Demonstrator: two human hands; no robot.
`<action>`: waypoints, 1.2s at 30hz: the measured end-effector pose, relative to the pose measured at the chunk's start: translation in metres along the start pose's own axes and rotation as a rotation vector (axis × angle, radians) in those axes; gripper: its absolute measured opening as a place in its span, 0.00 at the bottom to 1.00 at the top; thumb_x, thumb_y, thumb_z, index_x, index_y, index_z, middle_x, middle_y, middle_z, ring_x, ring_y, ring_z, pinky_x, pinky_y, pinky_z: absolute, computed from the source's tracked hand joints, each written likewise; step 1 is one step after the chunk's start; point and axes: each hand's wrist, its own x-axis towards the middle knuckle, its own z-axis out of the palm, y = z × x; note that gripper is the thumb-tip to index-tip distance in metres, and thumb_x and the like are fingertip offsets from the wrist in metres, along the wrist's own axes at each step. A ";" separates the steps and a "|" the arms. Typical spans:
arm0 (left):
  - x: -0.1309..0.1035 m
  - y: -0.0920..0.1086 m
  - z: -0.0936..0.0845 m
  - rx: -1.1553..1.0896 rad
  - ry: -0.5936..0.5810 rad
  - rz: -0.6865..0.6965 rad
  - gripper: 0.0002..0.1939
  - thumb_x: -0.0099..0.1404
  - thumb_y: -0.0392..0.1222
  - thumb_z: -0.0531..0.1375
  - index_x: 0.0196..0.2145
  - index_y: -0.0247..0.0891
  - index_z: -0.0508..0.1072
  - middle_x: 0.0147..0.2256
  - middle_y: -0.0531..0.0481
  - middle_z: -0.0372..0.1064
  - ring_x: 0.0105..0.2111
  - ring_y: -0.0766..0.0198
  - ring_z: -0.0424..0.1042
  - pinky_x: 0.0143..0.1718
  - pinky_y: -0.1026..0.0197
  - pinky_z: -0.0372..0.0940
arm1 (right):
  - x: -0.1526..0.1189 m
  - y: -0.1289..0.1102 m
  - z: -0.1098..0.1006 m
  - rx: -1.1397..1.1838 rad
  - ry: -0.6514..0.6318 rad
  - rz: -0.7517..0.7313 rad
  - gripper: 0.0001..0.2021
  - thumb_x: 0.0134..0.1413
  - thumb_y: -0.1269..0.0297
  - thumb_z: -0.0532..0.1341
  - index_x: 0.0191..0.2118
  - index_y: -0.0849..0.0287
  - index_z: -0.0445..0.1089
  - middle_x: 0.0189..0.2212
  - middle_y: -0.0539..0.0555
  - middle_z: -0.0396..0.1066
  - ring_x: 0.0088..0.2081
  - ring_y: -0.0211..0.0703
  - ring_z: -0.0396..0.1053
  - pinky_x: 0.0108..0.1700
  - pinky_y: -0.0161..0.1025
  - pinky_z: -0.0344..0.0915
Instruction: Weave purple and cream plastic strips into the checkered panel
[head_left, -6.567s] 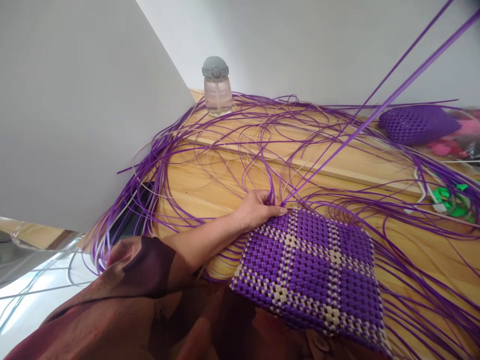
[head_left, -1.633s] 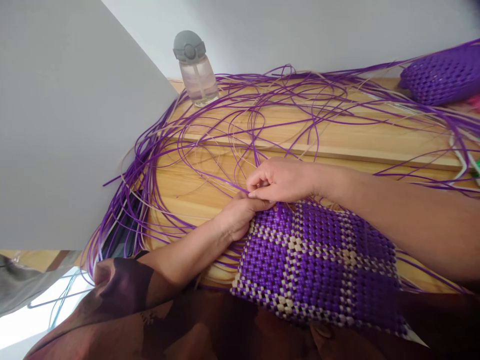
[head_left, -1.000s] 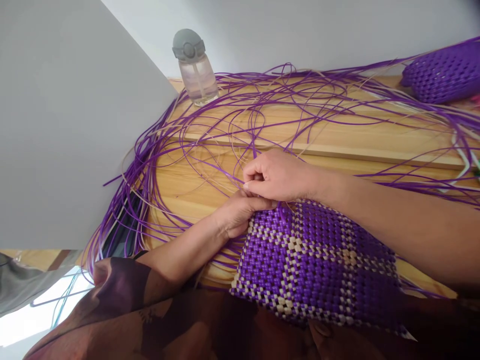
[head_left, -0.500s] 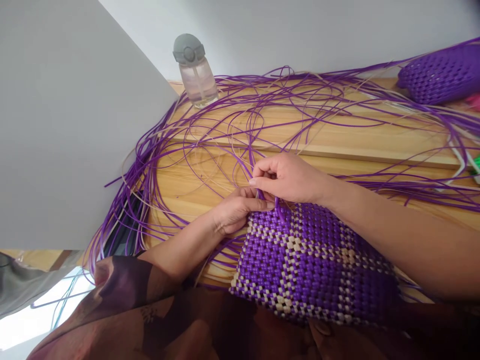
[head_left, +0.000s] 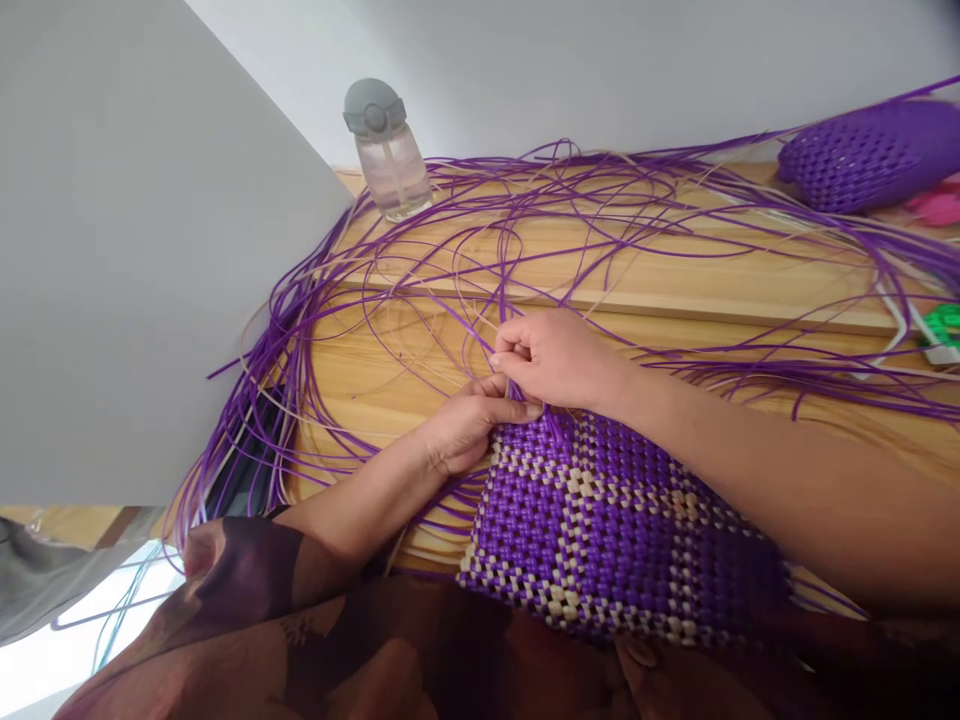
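A purple and cream woven panel (head_left: 615,530), made of plastic strands, lies against my body at the table's front edge. At its upper left corner my left hand (head_left: 476,425) is closed, thumb and fingers pinching the woven edge. My right hand (head_left: 551,360) is just above it, fingers curled and pinched round a purple strand (head_left: 503,290) that runs up from the edge. A short purple loop (head_left: 555,428) stands out of the weave below the right hand. The right fingers partly cover the spot where strand and edge meet.
Long loose purple and cream strands (head_left: 292,310) spread across the wooden table (head_left: 420,340). A clear bottle with a grey lid (head_left: 390,160) stands at the back left. A rolled purple woven piece (head_left: 862,155) and a pink item (head_left: 937,203) are at the right. A grey partition (head_left: 112,250) rises at the left.
My right hand has shifted slightly left, and the purple loop at the edge looks smaller and lower. The left hand keeps its hold. The view has turned a little.
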 end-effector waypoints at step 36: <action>0.000 -0.003 0.000 0.196 0.082 0.153 0.14 0.43 0.36 0.72 0.25 0.32 0.71 0.22 0.52 0.71 0.23 0.70 0.68 0.30 0.64 0.63 | -0.129 -0.010 0.010 0.316 -0.072 0.199 0.08 0.64 0.64 0.55 0.32 0.56 0.64 0.25 0.47 0.64 0.27 0.36 0.61 0.32 0.37 0.58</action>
